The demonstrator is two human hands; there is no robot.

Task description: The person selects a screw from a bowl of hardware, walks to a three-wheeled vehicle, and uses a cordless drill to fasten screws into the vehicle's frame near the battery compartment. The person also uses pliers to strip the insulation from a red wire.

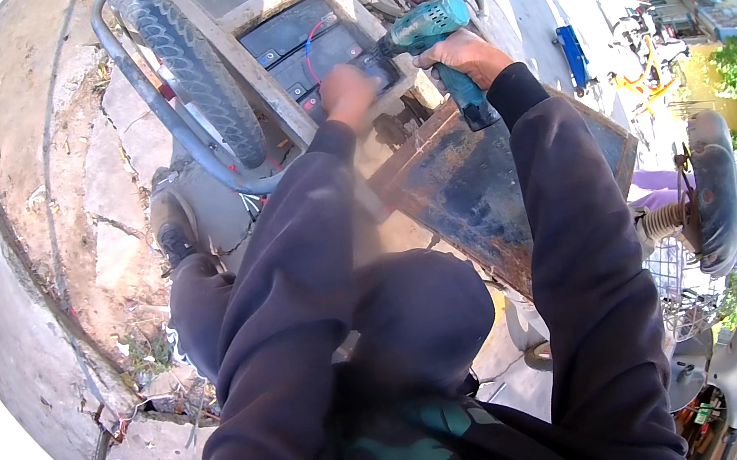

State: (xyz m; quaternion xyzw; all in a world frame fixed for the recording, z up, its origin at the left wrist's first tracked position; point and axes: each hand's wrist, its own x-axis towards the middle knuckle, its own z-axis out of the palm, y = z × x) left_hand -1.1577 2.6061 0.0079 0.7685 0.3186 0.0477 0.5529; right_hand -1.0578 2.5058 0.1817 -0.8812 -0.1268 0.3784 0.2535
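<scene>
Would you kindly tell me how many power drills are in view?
1: the teal power drill in the right hand, its front end near the left hand.

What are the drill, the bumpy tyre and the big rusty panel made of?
Cordless drill: probably hard plastic on the outside; its teal housing looks smooth and moulded.
Tyre: most likely rubber, dull dark grey, with a chunky tread.
Rusty panel: seems to be metal, perhaps painted steel; its dark surface looks worn, and rusty brown shows along the edges.
</scene>
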